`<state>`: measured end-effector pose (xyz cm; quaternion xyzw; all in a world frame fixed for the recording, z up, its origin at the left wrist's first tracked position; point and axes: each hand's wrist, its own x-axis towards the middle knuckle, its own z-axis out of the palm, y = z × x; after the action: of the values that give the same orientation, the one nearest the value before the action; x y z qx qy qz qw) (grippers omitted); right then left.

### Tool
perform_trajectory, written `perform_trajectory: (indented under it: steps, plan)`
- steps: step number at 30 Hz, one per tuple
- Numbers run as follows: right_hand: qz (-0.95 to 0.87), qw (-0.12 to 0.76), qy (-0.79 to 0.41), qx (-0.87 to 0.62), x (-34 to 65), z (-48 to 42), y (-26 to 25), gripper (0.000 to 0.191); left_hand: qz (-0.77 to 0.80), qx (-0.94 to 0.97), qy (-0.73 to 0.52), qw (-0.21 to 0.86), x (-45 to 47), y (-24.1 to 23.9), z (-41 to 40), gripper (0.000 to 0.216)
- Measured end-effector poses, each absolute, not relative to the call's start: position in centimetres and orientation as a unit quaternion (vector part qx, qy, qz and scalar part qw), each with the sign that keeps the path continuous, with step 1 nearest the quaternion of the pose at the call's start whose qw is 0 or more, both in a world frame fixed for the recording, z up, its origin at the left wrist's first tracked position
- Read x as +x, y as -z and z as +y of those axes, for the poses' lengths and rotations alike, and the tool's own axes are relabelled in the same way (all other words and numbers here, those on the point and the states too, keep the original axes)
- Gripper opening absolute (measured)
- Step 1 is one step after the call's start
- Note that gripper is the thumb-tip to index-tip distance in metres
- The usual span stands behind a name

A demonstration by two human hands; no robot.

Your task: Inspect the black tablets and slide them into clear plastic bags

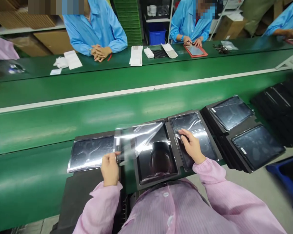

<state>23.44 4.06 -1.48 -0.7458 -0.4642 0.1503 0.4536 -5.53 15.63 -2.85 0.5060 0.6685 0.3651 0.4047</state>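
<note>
My left hand (110, 167) is closed in a pinch on the corner of a clear plastic film (129, 143). This film is lifted and blurred, stretching over the upper left of the middle tablet (158, 162), whose dark screen lies face up in a grey foam tray. At the left lies a film-covered tablet (92, 152), close to that hand. My right hand (191, 146) hovers at or just above the right tablet (197, 130), its fingers bent and apart, with nothing seen in them. Whether its fingertips touch the screen I cannot tell.
Two more tablets (231, 112) lie on stacked foam trays (226, 148) at the right, beside a black pile (278, 107). A blue crate (283, 178) stands below. Across the green conveyor (107, 113), co-workers in blue sit at a bench with papers (136, 56).
</note>
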Motion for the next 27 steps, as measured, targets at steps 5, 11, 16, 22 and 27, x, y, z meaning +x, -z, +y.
perform_trajectory:
  steps: [5,11,16,22,27]
  plan:
    - [-0.366,0.554,-0.215,-0.716,20.2,2.8,1.3,0.029,0.615,0.401,-0.461,0.5,-6.4,2.7,14.4,0.028]
    - [-0.273,0.55,-0.452,-0.647,17.8,6.4,0.1,0.053,0.41,0.626,-0.409,0.522,-5.9,2.5,8.9,0.02]
    - [-0.347,0.36,-0.415,-0.76,17.7,9.0,-1.8,0.043,0.242,0.885,-0.266,0.296,-6.3,3.1,8.0,0.007]
    - [-0.742,0.245,-0.465,-0.417,14.8,3.9,-5.5,0.02,0.262,0.922,-0.229,0.169,-6.2,3.1,6.8,0.022]
    - [-0.56,0.346,-0.415,-0.628,18.5,0.7,-5.4,0.023,0.341,0.918,-0.169,0.111,-3.6,1.4,5.9,0.023]
